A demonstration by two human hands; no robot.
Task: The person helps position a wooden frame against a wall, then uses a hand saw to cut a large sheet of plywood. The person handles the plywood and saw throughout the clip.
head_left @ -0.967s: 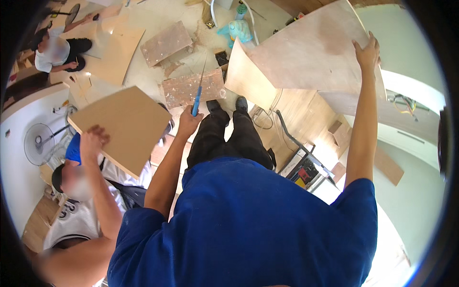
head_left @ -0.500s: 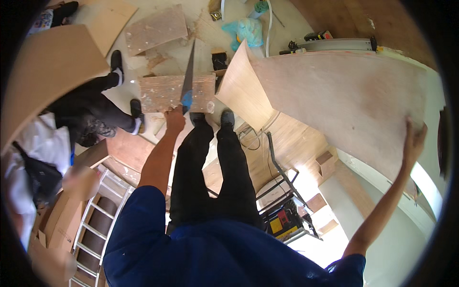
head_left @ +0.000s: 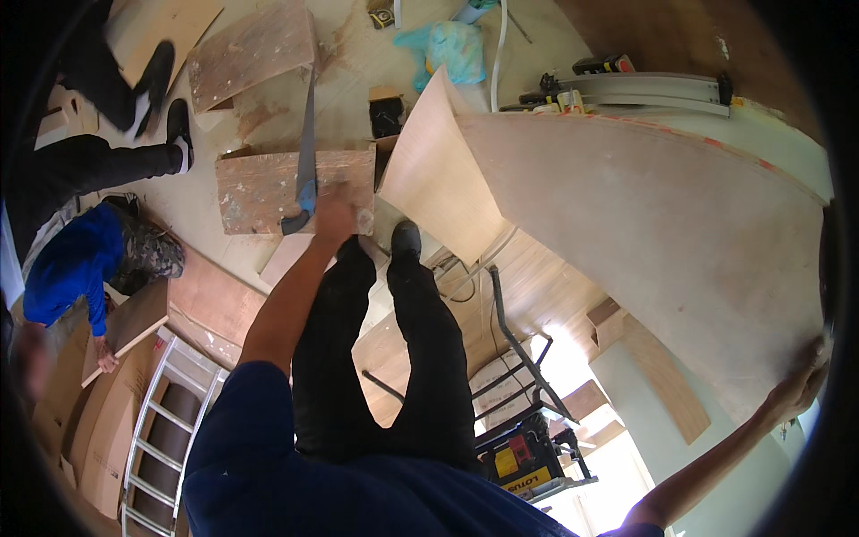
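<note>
A handsaw with a grey blade and blue-and-dark handle lies across a paint-spotted wooden bench. Just right of its handle, apart from it, is my left hand, its fingers smeared by motion. On the far right my right hand grips the edge of a large thin plywood sheet. The sheet slants across my right side, and its near-left end curls up as a paler flap.
A person in blue crouches at left, holding a board's edge; another person's dark-clad legs are beyond. An aluminium ladder leans lower left. A power tool on a black stand is lower right. A second bench stands farther off.
My left hand has let go of the handsaw, which now rests on the bench. My right hand has moved outward and nearer with the plywood. The person at left has stepped away, revealing the crouching one.
</note>
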